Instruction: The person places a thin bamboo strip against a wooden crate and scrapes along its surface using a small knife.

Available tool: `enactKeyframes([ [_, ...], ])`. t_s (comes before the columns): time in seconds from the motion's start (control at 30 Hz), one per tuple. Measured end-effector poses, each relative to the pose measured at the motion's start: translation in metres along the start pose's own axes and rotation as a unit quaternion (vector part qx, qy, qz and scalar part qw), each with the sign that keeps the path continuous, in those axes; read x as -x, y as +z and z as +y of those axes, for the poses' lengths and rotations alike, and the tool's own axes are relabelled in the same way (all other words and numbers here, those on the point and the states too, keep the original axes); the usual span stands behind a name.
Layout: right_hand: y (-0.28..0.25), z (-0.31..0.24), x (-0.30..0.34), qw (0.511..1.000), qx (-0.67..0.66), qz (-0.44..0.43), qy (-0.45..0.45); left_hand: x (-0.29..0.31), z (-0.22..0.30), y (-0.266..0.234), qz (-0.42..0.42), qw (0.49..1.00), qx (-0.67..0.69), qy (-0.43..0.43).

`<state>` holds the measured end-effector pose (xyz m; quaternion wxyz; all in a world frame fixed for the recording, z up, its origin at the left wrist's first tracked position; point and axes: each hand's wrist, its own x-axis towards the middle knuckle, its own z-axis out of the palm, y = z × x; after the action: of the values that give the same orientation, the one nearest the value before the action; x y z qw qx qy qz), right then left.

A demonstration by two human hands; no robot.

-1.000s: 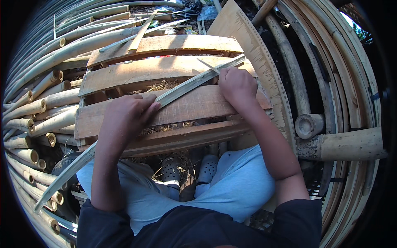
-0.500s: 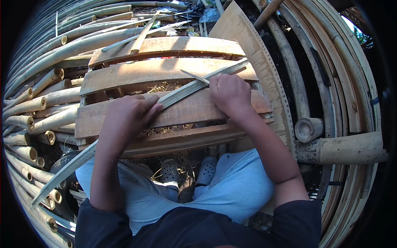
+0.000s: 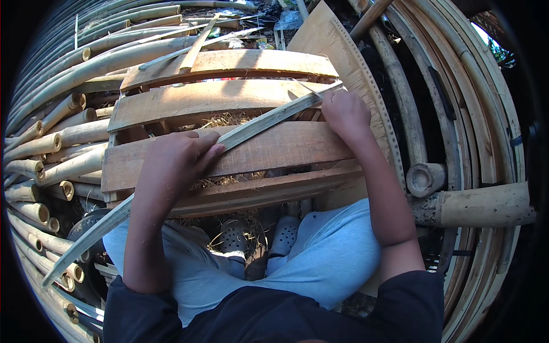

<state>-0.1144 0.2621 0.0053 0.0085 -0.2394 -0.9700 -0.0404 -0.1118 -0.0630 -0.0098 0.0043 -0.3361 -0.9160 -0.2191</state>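
A long, pale bamboo strip [image 3: 269,119] runs slantwise across a slatted wooden bench [image 3: 274,146], from beyond my left forearm up to the bench's far right. My left hand [image 3: 182,155] is closed around the strip near its middle and presses it on the front slats. Close to the strip's far right end, my right hand [image 3: 347,114] is closed on a knife [image 3: 307,87]. Only its narrow blade shows, pointing up and left across the strip; the fingers hide the handle.
Cut bamboo poles [image 3: 108,63] are stacked to the left. A thin wooden sheet [image 3: 320,34] leans beyond the bench's right end. Further right are a bamboo stub [image 3: 426,179], a thick bamboo piece [image 3: 486,207] and long slats. A loose strip [image 3: 200,41] crosses the back slat.
My right hand has slid the knife up and to the right along the strip, toward its far end. My left hand has stayed in place on the strip.
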Motion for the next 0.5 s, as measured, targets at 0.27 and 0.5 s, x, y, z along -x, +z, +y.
enactKeyframes([
  [0.27,0.008,0.014,-0.015,1.0,-0.01,0.017,0.014,0.0,0.001,0.0,-0.006,1.0,-0.007,0.004],
  [0.5,0.015,0.026,-0.022,0.999,-0.013,0.051,0.013,0.0,0.005,-0.002,-0.009,1.0,0.003,0.011],
])
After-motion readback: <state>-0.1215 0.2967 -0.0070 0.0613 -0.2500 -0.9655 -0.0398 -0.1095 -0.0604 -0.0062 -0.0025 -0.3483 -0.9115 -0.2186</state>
